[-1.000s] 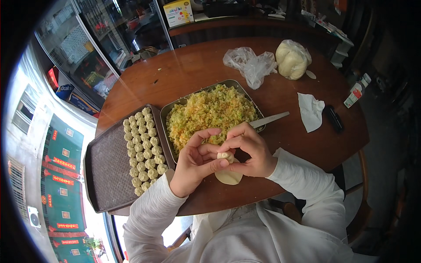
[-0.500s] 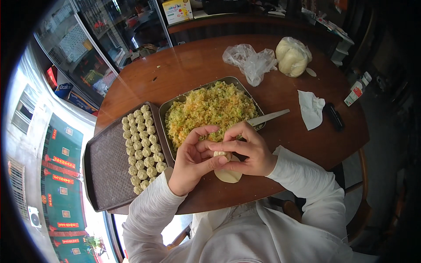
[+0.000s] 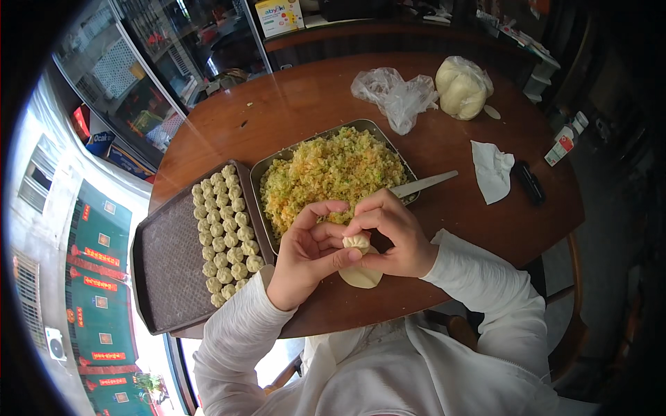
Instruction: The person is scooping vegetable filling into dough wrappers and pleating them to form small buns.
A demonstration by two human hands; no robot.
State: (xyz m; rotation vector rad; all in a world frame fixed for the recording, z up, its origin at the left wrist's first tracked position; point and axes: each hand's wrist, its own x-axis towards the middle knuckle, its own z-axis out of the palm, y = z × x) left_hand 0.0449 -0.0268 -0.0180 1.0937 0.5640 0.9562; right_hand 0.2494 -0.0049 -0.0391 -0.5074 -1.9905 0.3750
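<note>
Between my hands sits a small pleated bun (image 3: 356, 243), its gathered folds showing on top. My left hand (image 3: 310, 251) cradles it with the thumb against its near side and the index finger lifted. The fingers of my right hand (image 3: 390, 236) pinch it from the right. Under my hands, round dough wrappers (image 3: 361, 277) lie on the table. Just beyond is a metal tray (image 3: 408, 161) heaped with chopped vegetable filling (image 3: 333, 170); a flat spreader (image 3: 427, 183) rests on its right rim. Rows of finished buns (image 3: 227, 229) stand on a dark tray (image 3: 166, 267) to the left.
On the wooden table (image 3: 277, 104) lie a crumpled plastic bag (image 3: 395, 97), a bagged lump of dough (image 3: 461, 88), a white paper tissue (image 3: 491, 172) and a black object (image 3: 531, 183). A white bottle (image 3: 567, 139) is near the right edge. A chair (image 3: 572, 298) stands at the right.
My right fingers have lifted and shifted slightly off the bun's top, so its pleats now show more. My left hand has hardly moved.
</note>
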